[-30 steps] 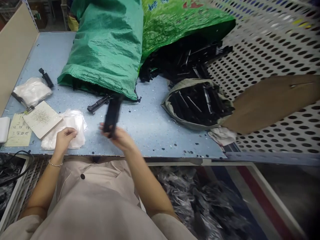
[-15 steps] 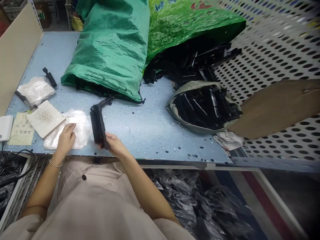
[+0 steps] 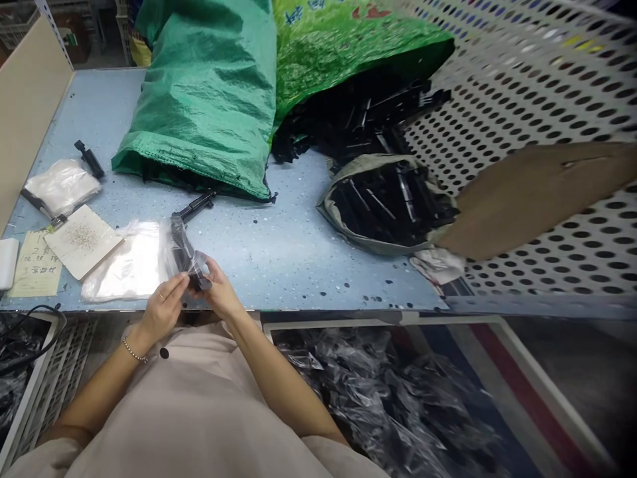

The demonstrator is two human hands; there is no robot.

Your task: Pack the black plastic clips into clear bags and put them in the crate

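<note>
The right hand grasps the near end of a black part, its fingers curled round the right side; the ones beneath are hidden. The left hand, with a beaded bracelet at its wrist, has thumb and fingers closed on the near left side of a clear bag, which lies round the black part; how far the film reaches over the near end is hard to make out among the fingers. The black part is held tilted, far end to the left, above the near edge of the blue table, just right of a stack of clear bags whose surface is washed out by glare. Beyond it lies a second black part, its far end close to the mouth of a dark green sack; the darkness inside that mouth conceals most of the contents. To its right, a bright green sack, cut off at the top, opens on a tangle of black pieces too crowded to tell apart. Nearer, a grey cloth bag holds more of them. On the left, a white board partly covers a yellow note, its handwriting only partly legible, and a white device is cut off by the left border.
</note>
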